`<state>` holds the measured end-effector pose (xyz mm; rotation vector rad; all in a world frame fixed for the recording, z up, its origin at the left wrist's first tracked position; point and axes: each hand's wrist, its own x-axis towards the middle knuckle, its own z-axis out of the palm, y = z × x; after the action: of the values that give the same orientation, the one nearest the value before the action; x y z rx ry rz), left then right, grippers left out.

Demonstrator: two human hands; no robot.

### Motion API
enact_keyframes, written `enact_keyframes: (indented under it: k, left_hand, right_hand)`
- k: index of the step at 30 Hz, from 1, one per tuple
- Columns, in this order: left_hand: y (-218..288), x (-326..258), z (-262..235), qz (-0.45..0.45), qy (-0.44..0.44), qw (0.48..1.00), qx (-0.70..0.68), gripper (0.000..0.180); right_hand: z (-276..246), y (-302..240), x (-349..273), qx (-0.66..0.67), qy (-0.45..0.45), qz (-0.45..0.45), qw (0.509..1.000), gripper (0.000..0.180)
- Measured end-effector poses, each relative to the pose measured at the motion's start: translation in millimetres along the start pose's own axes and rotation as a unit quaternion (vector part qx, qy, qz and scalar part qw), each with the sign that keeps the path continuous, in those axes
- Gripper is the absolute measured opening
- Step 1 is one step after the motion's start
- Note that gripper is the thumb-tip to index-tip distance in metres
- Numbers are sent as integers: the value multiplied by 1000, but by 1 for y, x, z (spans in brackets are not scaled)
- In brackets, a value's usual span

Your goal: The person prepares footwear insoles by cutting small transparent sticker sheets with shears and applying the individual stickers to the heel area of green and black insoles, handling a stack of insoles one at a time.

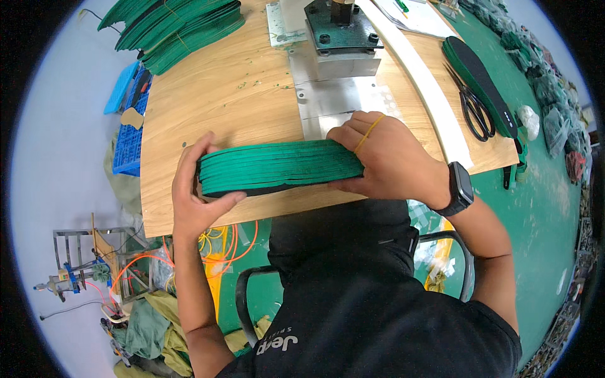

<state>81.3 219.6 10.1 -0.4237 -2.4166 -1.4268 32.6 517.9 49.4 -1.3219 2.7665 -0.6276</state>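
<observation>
Both my hands grip a stack of green insoles (283, 165) on its side edges, held at the front of the wooden table. My left hand (192, 189) wraps the stack's left end, thumb along the near lower edge and fingers behind. Around the right end, my right hand (391, 151) is closed, with its thumb below. A yellow rubber band (368, 133) is looped over the fingers of my right hand. A black layer shows at the bottom of the stack.
Bundled green insoles (183, 31) lie at the far left. A metal press fixture (345, 44) stands at the back centre. To the right are a white curved strip (422, 82), black scissors (476, 113) and a black-topped insole (479, 82). A blue crate (128, 151) hangs by the left edge.
</observation>
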Motion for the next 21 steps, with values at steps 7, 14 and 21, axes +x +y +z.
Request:
enact_keyframes:
  k: [7, 14, 21]
  left_hand:
    - [-13, -14, 0, 89, 58, 991, 85, 62]
    - [-6, -17, 2, -8, 10, 995, 95, 64]
    - [-6, -8, -4, 124, 27, 983, 130, 58]
  right_hand:
    - [20, 25, -27, 104, 144, 42, 983, 55]
    - [15, 22, -20, 143, 176, -4, 974, 62]
    - [19, 30, -27, 101, 140, -38, 984, 60]
